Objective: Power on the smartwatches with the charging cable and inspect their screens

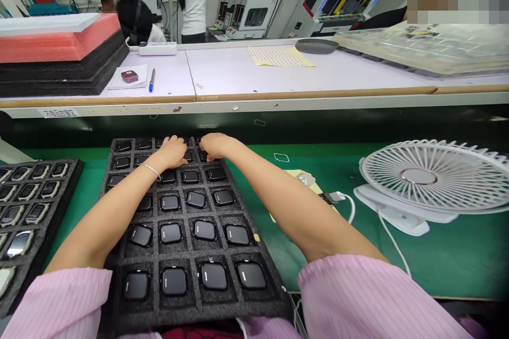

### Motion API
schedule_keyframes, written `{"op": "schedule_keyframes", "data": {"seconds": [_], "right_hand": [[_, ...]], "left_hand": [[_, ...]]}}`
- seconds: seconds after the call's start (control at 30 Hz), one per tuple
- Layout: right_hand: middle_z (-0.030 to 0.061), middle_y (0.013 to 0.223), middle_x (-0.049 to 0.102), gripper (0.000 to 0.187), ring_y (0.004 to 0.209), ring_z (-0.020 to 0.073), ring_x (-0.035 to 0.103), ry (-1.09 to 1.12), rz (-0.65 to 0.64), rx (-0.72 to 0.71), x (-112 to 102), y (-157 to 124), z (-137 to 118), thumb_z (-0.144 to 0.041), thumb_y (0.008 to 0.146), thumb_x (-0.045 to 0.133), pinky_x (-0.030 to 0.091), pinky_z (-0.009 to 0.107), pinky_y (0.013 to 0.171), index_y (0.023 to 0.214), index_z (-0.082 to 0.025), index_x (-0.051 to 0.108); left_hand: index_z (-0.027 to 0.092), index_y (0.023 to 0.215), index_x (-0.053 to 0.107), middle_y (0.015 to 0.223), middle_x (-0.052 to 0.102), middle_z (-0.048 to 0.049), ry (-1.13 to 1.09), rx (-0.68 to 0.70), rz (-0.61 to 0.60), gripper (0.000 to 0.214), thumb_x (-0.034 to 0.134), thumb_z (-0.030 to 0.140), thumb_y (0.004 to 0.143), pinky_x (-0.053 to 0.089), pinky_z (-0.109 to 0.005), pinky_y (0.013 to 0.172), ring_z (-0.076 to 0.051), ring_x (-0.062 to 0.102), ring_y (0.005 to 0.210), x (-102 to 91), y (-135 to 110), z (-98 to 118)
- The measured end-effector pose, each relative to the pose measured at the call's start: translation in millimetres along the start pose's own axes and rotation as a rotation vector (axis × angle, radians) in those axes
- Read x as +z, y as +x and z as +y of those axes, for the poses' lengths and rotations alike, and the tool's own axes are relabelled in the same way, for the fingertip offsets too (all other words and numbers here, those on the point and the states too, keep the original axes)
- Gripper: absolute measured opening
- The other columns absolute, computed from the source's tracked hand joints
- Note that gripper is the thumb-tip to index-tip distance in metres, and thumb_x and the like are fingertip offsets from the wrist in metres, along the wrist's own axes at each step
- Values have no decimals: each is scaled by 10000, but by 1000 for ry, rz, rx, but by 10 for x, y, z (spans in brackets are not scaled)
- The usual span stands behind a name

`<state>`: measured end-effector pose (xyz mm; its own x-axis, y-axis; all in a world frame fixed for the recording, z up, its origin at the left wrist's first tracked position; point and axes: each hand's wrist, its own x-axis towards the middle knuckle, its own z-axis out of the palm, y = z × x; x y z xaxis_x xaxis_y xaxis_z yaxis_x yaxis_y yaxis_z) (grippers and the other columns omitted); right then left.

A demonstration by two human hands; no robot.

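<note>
A black foam tray [191, 307] lies in front of me on the green mat, its pockets filled with several small black square devices [204, 229]. Both my arms reach over it to its far rows. My left hand [174, 150] rests palm down on the far pockets, fingers curled downward onto the devices. My right hand [213, 145] sits just beside it, fingers bent down into a far pocket. What the fingertips grip, if anything, is hidden. A thin bracelet circles my left wrist.
A second foam tray [59, 198] with silver-rimmed devices lies at the left. A white fan [433, 177] with its cable lies flat at the right. Behind runs a raised white bench [278, 77] with foam stacks, a pen, papers. People stand and sit beyond it.
</note>
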<state>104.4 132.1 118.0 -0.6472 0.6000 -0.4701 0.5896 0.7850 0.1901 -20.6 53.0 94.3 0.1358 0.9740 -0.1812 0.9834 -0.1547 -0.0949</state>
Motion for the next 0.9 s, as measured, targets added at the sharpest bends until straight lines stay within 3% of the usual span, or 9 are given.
{"op": "schedule_keyframes", "data": {"seconds": [0.1,0.2,0.3,0.43,0.6,0.73,0.9], "right_hand": [[177,1214,693,407,1092,301,667,-11,42,19,18,-98,-50,-159,787,751,510,324,804,1187,-112,702],[212,1227,665,347,1093,323,663,-17,144,9,34,-207,-145,-95,825,664,483,402,881,1169,-121,701],[228,1251,635,313,1122,333,644,2,282,-98,10,-265,-404,-127,913,547,434,448,929,1201,-120,668],[129,1260,652,285,1173,268,608,43,379,-374,-49,-235,-987,-333,984,507,408,367,923,1184,-202,663],[200,1212,660,382,1139,324,613,28,412,-446,-30,-134,-1456,-386,927,601,370,437,978,1164,-91,656],[204,1176,674,398,1092,338,640,29,381,-420,-42,-82,-1489,-400,904,634,385,475,968,1139,-80,665],[177,1135,691,344,1033,307,667,41,342,-453,-78,-9,-1465,-380,885,664,410,423,919,1075,-94,689]], "left_hand": [[166,1305,579,1292,576,-140,-39,-38,105,421,604,355,930,269,-562,1149,-316,480,1248,-44,-290,-131],[197,1233,606,1242,584,-103,-62,-23,216,338,606,344,929,247,-526,1163,-289,475,1228,-111,-741,-443],[197,1041,676,1097,622,-92,-65,-13,127,222,677,324,859,409,-412,1009,-279,531,1083,-81,-1200,-817],[182,1016,696,1064,643,-116,-54,-128,-50,250,712,300,795,437,-387,916,-297,557,1028,141,-1582,-1109],[171,1187,651,1169,638,-135,-113,-179,-71,380,689,292,829,422,-373,937,-293,538,1081,350,-1701,-1145],[168,1103,683,1104,646,-122,-136,-151,-55,327,732,286,803,425,-353,916,-286,540,1057,357,-1671,-1167],[146,1030,707,1020,644,-112,-119,-97,-64,296,773,264,767,425,-342,907,-289,545,1047,318,-1593,-1172]]}}
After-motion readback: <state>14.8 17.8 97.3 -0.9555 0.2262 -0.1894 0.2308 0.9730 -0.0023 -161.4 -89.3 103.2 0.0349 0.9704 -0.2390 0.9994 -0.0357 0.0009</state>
